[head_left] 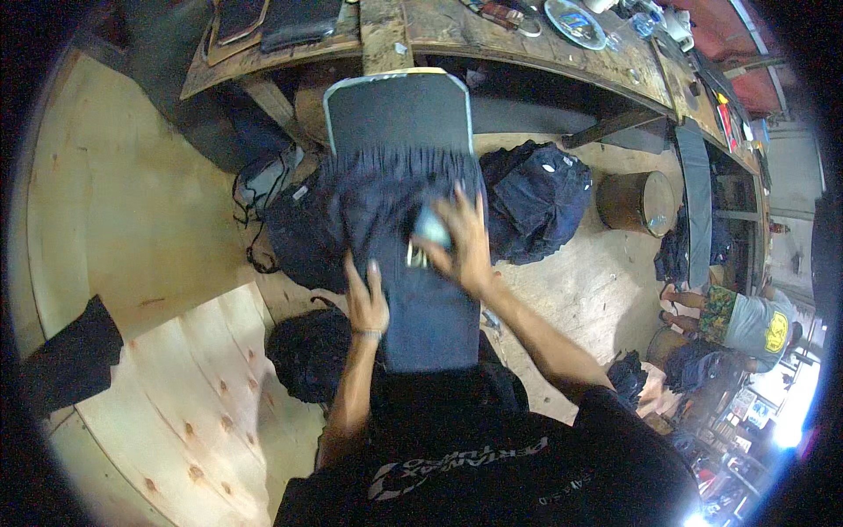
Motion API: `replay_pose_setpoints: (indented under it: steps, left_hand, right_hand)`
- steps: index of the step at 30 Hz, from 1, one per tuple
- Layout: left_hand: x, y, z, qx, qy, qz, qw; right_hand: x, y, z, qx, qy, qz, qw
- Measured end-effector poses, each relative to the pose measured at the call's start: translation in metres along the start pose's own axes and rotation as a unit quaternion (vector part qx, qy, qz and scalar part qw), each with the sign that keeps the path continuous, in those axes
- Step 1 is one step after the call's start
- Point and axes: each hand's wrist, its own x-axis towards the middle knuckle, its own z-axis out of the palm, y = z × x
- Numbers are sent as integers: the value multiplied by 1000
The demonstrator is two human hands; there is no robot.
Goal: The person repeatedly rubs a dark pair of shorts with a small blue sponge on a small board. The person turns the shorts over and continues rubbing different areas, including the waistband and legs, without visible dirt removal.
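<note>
A dark navy garment (360, 189) with a gathered, elastic-looking top edge is pulled over a long board (399, 114) with pale edges. My left hand (367, 303) lies on the cloth at its left side, with its thumb and fingers apart. On the right side of the cloth, my right hand (467, 241) is curled around a pale blue rounded thing (432, 228), blurred by motion; its kind is unclear. A small whitish-yellow mark (416, 255) shows on the cloth just below it, partly covered by my fingers.
Piles of dark garments (537, 202) flank the board. The board's far end meets a wooden worktable (527, 44) with a round clear dish (575, 24) on it. A brown drum-like container (637, 202) stands at right. Farther right is another person (746, 325). Plywood sheets (184, 413) lie at left.
</note>
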Motion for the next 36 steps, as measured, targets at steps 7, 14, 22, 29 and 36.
replay_pose_setpoints:
  steps: [7,14,22,29,36]
  left_hand:
    - [-75,-38,-76,-16,-6,-152,988]
    - [4,82,-48,86,-28,68,994]
    - [253,99,4,9,39,-10,999]
    - [244,154,-11,227,7,287,931]
    - [299,207,-8,284,-419,177,844]
  right_hand:
    - [-23,-144,105,163,-137,-55,975]
    - [-23,-118,10,110,118,-29,987]
    - [112,33,10,-74,106,-7,992]
    - [206,81,31,-26,162,89,982]
    - [197,82,30,-20,182,60,981]
